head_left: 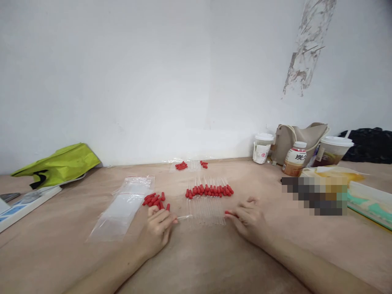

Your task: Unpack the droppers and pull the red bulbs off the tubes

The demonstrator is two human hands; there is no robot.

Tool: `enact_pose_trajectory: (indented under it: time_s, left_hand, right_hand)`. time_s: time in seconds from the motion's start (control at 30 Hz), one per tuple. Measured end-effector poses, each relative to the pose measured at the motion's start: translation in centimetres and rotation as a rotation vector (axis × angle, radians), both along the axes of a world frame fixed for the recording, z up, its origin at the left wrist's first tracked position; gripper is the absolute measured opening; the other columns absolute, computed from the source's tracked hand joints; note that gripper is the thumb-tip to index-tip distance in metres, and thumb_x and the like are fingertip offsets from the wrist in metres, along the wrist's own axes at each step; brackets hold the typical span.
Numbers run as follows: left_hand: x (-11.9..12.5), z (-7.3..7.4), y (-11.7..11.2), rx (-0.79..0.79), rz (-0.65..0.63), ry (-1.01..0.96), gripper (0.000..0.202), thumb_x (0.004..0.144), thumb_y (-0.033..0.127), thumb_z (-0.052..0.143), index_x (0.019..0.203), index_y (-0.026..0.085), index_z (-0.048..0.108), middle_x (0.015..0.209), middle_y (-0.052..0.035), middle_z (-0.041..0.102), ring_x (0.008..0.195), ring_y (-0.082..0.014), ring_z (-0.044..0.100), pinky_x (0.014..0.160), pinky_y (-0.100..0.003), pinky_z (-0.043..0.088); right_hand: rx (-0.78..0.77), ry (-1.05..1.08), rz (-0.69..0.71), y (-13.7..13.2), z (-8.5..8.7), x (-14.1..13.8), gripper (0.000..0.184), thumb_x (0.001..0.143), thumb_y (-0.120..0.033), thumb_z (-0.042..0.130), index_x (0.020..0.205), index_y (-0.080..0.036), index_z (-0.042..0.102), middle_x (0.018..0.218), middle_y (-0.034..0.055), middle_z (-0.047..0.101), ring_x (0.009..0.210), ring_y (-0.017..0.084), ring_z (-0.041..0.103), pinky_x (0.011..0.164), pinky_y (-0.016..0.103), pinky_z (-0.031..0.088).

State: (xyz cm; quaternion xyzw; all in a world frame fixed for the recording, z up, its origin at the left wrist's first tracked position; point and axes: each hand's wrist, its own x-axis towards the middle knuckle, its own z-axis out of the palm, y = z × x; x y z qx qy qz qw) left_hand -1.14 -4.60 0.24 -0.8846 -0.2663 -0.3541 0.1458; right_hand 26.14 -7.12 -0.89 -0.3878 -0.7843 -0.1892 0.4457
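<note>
My left hand (pixel 159 226) is closed in a pinch on a thin clear tube (pixel 185 217), which points to the right; its held end is hidden by my fingers. Between my right thumb and forefinger sits a small red rubber bulb (pixel 227 212), and my right hand (pixel 251 220) is closed on it. Several bare clear tubes (pixel 210 214) lie side by side between my hands. Just beyond them is a row of droppers with red bulbs (pixel 211 190), their clear stems pointing to the wall. Loose red bulbs (pixel 154 199) are heaped by my left hand.
Flat clear zip bags (pixel 122 208) lie left of the bulbs. Near the wall are more red bulbs (pixel 181 165) on clear plastic. A yellow-green bag (pixel 61 163) and power strip (pixel 30 208) are far left. Cups (pixel 262 148), a bottle (pixel 294 159) and a beige bag (pixel 301 139) stand right.
</note>
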Motion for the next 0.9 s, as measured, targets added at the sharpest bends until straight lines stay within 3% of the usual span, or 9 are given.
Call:
enact_pose_trajectory:
  time_s: [0.2, 0.3, 0.5, 0.6, 0.73, 0.9]
  left_hand:
    - [-0.7, -0.2, 0.8, -0.232, 0.147, -0.099, 0.018, 0.088, 0.018, 0.036, 0.099, 0.018, 0.051, 0.083, -0.0038, 0.059, 0.073, -0.0146, 0.058, 0.064, -0.024, 0.043]
    - [-0.2, -0.3, 0.9, -0.353, 0.212, -0.137, 0.019, 0.087, 0.016, 0.033, 0.102, 0.018, 0.045, 0.086, -0.0040, 0.058, 0.078, -0.0155, 0.058, 0.068, -0.026, 0.045]
    - [0.4, -1.1, 1.7, -0.583, 0.215, -0.180, 0.025, 0.082, 0.012, 0.030, 0.094, 0.018, 0.052, 0.094, -0.0075, 0.057, 0.092, -0.0188, 0.054, 0.082, -0.035, 0.044]
    - [0.7, -1.4, 2.2, -0.675, 0.239, -0.209, 0.027, 0.078, 0.015, 0.038, 0.099, 0.015, 0.054, 0.090, -0.0077, 0.058, 0.086, -0.0193, 0.056, 0.077, -0.035, 0.045]
    - [1.1, -0.5, 2.3, -0.844, 0.285, -0.142, 0.038, 0.076, 0.033, 0.048, 0.107, 0.012, 0.054, 0.073, -0.0034, 0.056, 0.068, -0.0168, 0.054, 0.064, -0.030, 0.045]
    - [1.3, 0.7, 2.2, -0.932, 0.337, -0.063, 0.054, 0.072, 0.045, 0.052, 0.115, 0.011, 0.052, 0.073, -0.0024, 0.052, 0.068, -0.0172, 0.052, 0.064, -0.030, 0.042]
  right_hand:
    - [-0.307, 0.204, 0.048, 1.8, 0.0, 1.3, 0.020, 0.084, -0.030, 0.045, 0.085, -0.021, 0.063, 0.079, 0.0046, 0.059, 0.072, 0.014, 0.054, 0.065, 0.026, 0.041]
    - [-0.452, 0.272, -0.012, 2.6, -0.3, 2.0, 0.021, 0.083, -0.028, 0.043, 0.088, -0.019, 0.061, 0.079, 0.0042, 0.059, 0.068, 0.014, 0.054, 0.062, 0.026, 0.043]
    - [-0.610, 0.339, -0.184, 3.3, -0.7, 3.5, 0.018, 0.074, -0.029, 0.047, 0.084, -0.016, 0.056, 0.069, 0.0024, 0.059, 0.052, 0.011, 0.050, 0.051, 0.024, 0.041]
    - [-0.628, 0.335, -0.188, 3.5, -0.9, 3.3, 0.016, 0.071, -0.028, 0.049, 0.080, -0.017, 0.055, 0.072, 0.0027, 0.061, 0.054, 0.012, 0.052, 0.051, 0.024, 0.041]
    - [-0.593, 0.305, -0.208, 3.8, -1.0, 3.0, 0.012, 0.070, -0.027, 0.050, 0.075, -0.019, 0.056, 0.073, 0.0019, 0.062, 0.061, 0.014, 0.055, 0.055, 0.025, 0.041]
    - [-0.564, 0.281, -0.229, 4.0, -0.9, 2.6, 0.012, 0.071, -0.031, 0.052, 0.071, -0.019, 0.056, 0.072, 0.0010, 0.063, 0.065, 0.015, 0.056, 0.057, 0.025, 0.040]
